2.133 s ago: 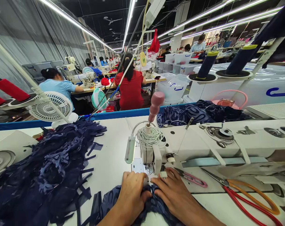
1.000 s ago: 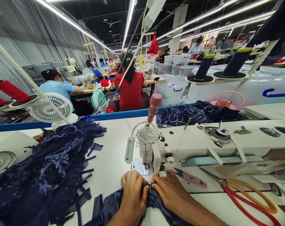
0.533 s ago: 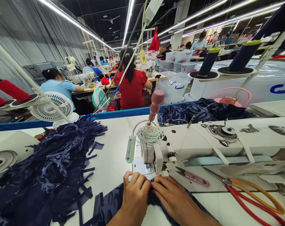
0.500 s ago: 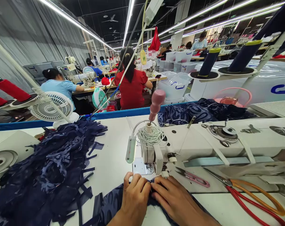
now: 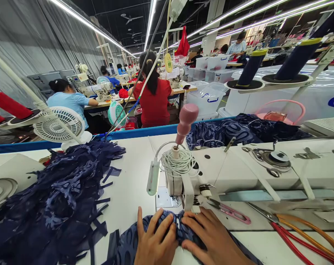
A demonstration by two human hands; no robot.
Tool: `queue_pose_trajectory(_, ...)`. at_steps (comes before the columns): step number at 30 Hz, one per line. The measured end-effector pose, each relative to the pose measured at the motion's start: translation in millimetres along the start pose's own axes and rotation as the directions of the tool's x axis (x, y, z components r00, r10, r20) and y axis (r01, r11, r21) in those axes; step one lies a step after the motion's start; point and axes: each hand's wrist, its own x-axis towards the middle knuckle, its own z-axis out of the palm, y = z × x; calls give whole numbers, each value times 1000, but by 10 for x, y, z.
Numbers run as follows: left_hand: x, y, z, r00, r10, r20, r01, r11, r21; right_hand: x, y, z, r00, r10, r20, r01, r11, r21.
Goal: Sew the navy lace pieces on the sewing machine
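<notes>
My left hand [image 5: 157, 239] lies with fingers spread on a navy patterned fabric piece [image 5: 128, 239], just in front of the sewing machine [image 5: 211, 167]. My right hand [image 5: 211, 235] presses flat on the same fabric from the right, fingers apart. Between the two hands a gathered edge of the fabric shows, close to the presser foot area [image 5: 177, 201]. The palms hide much of the piece. Pink-handled thread snips [image 5: 235, 214] rest right of my right hand. Farther right are large scissors [image 5: 285, 228] with red and orange handles.
A heap of navy fabric pieces [image 5: 53, 195] covers the left of the table. More navy fabric [image 5: 227, 130] lies behind the machine. A pink-handled tool [image 5: 187, 117] stands upright on the machine head, ringed by coiled cord [image 5: 176, 162]. Several people sew beyond; a white fan [image 5: 59, 124] stands left.
My fingers have spread from a closer grip and now lie flatter on the fabric. More of its gathered edge shows between my hands. The view has shifted slightly.
</notes>
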Motion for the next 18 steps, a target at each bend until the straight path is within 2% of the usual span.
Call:
queue_pose_trajectory(4,-33,-17,-46,988,-37,147,39,999,-6,-2,0,-4,1000,13,1,-13,1000,9)
queue_pose_trajectory(12,20,-84,-140,977,26,210,-25,1000,-9,-12,8,-76,998,29,61,-33,997,68)
queue_pose_trajectory(18,147,-74,-292,949,124,291,-154,985,83,18,-30,-128,991,51,125,-65,991,117)
